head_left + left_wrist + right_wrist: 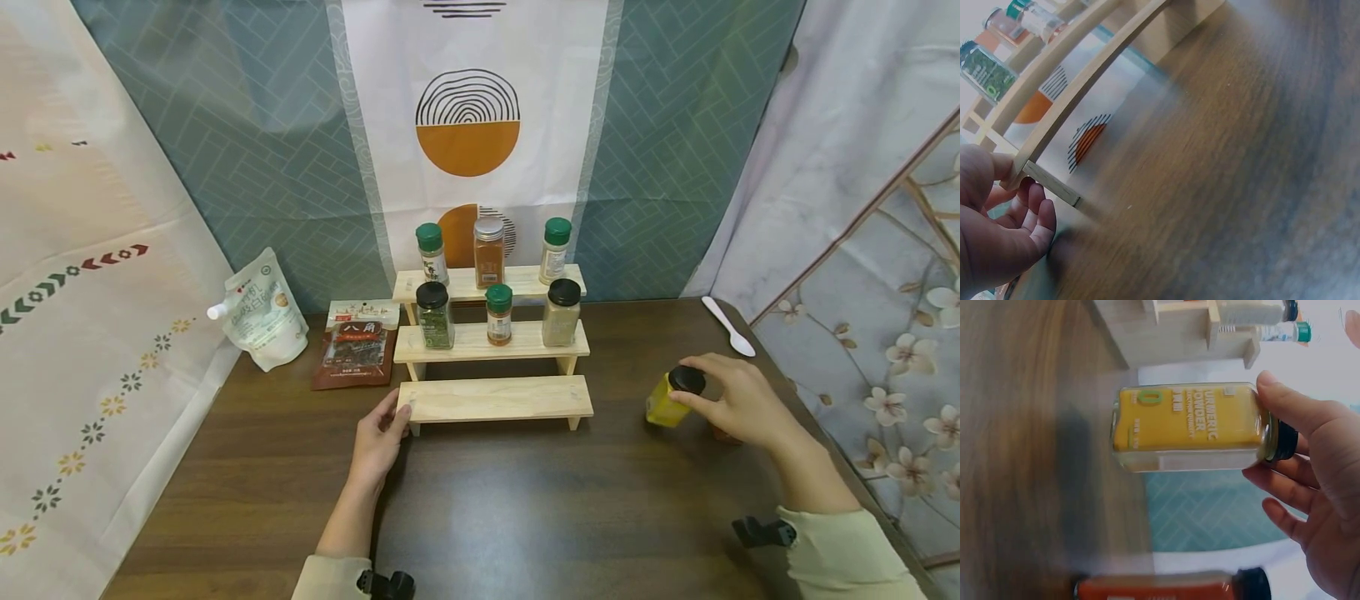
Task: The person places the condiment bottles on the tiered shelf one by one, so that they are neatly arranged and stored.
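Observation:
A three-tier wooden spice rack [491,400] stands on the dark table. My left hand [377,442] grips the left end of its lowest tier, thumb on top and fingers curled beneath. That tier bears no jars. Further right, my right hand [738,404] holds a turmeric powder jar [1191,419] near its black lid, between thumb and fingers. The jar, with a yellow label, is raised off the table and slightly tilted. A jar of red spice [1166,589] stands beside it, mostly hidden by the right hand in the head view.
On the middle tier stand a green herb jar [435,317], a small green-capped jar [498,315] and a pale powder jar [562,313]. Three more jars occupy the top tier. A brown spice packet [356,346] and white spout pouch [266,312] lie left; a white spoon [727,325] lies right.

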`<act>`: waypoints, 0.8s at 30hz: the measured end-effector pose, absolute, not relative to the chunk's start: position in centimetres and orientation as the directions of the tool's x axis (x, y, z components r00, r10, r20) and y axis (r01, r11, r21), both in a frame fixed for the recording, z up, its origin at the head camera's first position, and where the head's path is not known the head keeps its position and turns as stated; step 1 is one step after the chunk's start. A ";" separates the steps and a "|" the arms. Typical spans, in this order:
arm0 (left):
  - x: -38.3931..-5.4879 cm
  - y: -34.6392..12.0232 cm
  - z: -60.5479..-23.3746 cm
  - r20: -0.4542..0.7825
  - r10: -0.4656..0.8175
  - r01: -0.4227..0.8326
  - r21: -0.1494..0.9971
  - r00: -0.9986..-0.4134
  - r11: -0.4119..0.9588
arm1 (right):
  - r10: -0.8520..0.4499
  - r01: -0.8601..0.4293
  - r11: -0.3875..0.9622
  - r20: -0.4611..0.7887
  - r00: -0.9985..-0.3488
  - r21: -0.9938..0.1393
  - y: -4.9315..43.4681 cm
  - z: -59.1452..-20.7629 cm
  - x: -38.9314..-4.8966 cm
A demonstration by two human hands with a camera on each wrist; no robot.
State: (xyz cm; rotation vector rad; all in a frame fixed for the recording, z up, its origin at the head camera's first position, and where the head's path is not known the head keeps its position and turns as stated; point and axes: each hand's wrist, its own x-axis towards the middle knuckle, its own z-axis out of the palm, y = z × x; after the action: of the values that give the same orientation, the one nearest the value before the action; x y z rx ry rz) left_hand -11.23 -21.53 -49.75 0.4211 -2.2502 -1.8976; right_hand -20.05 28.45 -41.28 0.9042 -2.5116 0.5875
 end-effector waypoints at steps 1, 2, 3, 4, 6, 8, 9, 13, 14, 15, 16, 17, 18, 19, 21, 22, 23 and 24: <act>-11.2 -21.5 -49.7 -0.053 -0.319 -0.106 0.983 -0.946 0.149 | -0.497 -0.672 0.698 0.508 -0.704 -0.247 28.2 -41.2 -20.1; -11.2 -21.5 -49.7 -0.053 -0.318 -0.105 0.983 -0.946 0.148 | -0.497 -0.676 0.695 0.516 -0.698 -0.246 28.0 -41.1 -20.2; -11.3 -21.5 -49.7 -0.054 -0.319 -0.105 0.984 -0.946 0.147 | -0.496 -0.680 0.691 0.523 -0.693 -0.245 27.7 -41.0 -20.2; -11.3 -21.6 -49.8 -0.054 -0.318 -0.106 0.984 -0.947 0.146 | -0.496 -0.683 0.689 0.529 -0.689 -0.244 27.4 -40.9 -20.3; -11.3 -21.6 -49.8 -0.057 -0.317 -0.108 0.983 -0.947 0.146 | -0.490 -0.685 0.685 0.539 -0.685 -0.248 26.8 -40.8 -20.4; -11.3 -21.6 -49.9 -0.062 -0.317 -0.113 0.983 -0.946 0.145 | -0.483 -0.685 0.679 0.543 -0.687 -0.263 26.2 -40.6 -20.5; -11.4 -21.6 -49.9 -0.064 -0.317 -0.116 0.982 -0.946 0.146 | -0.480 -0.685 0.676 0.542 -0.689 -0.271 25.9 -40.6 -20.5; -11.4 -21.6 -49.9 -0.069 -0.318 -0.122 0.981 -0.946 0.151 | -0.479 -0.691 0.659 0.544 -0.689 -0.296 24.5 -40.2 -20.6; -11.4 -21.7 -49.9 -0.068 -0.317 -0.122 0.981 -0.946 0.154 | -0.482 -0.698 0.650 0.546 -0.685 -0.301 24.2 -40.1 -20.6; -11.3 -21.6 -49.4 -0.071 -0.317 -0.126 0.980 -0.946 0.156 | -0.483 -0.699 0.647 0.545 -0.685 -0.306 23.8 -40.0 -20.7; -11.1 -21.4 -48.8 -0.071 -0.316 -0.126 0.980 -0.946 0.157 | -0.487 -0.705 0.638 0.546 -0.681 -0.310 23.5 -39.9 -20.7; -11.0 -21.4 -48.8 -0.068 -0.316 -0.122 0.980 -0.946 0.156 | -0.490 -0.711 0.630 0.550 -0.677 -0.314 23.1 -39.9 -20.8; -11.0 -21.3 -48.8 -0.064 -0.316 -0.119 0.980 -0.946 0.158 | -0.496 -0.722 0.616 0.557 -0.667 -0.316 22.8 -39.8 -20.8; -11.0 -21.3 -48.7 -0.062 -0.318 -0.118 0.980 -0.946 0.161 | -0.501 -0.731 0.604 0.563 -0.658 -0.317 22.4 -39.8 -20.9; -11.0 -21.3 -48.7 -0.058 -0.321 -0.114 0.980 -0.945 0.161 | -0.510 -0.747 0.583 0.572 -0.642 -0.319 21.7 -39.8 -21.0; -11.1 -21.4 -49.2 -0.050 -0.324 -0.107 0.981 -0.945 0.160 | -0.517 -0.758 0.569 0.578 -0.631 -0.319 21.3 -39.8 -21.0; -11.3 -21.5 -49.7 -0.045 -0.326 -0.102 0.982 -0.944 0.161 | -0.523 -0.765 0.558 0.580 -0.625 -0.321 21.0 -39.8 -21.0; -11.3 -21.6 -49.8 -0.044 -0.326 -0.101 0.982 -0.944 0.161 | -0.529 -0.771 0.549 0.579 -0.620 -0.323 20.6 -39.8 -21.0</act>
State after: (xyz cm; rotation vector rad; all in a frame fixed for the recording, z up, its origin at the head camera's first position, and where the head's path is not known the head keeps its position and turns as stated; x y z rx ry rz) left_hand -11.28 -21.55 -49.75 0.4195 -2.2512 -1.8811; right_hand -21.03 20.59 -39.84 1.0571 -2.3708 0.7888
